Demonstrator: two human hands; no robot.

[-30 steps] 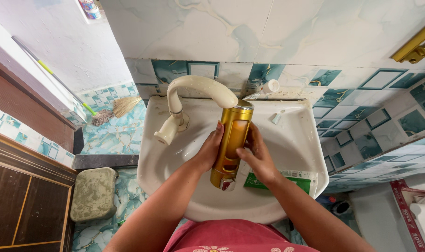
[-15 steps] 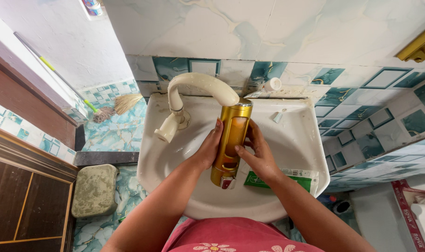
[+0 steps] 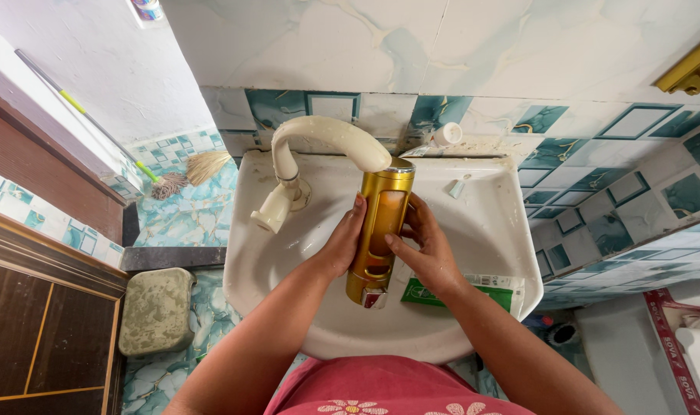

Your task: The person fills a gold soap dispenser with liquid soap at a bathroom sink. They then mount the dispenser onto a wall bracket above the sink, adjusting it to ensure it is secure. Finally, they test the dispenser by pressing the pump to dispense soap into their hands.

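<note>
I stood over a white wash basin [image 3: 488, 230], holding a tall gold cylinder dispenser [image 3: 379, 230] upright beneath the curved cream tap spout [image 3: 327, 137]. My left hand [image 3: 340, 244] was wrapped against its left side, and my right hand [image 3: 430, 250] clasped its right side, fingers closed on the body. A green and white tube [image 3: 461, 292] lay on the basin rim beside my right wrist. To do this well, I judged I should keep the open top centred under the spout and the body steady and vertical.
</note>
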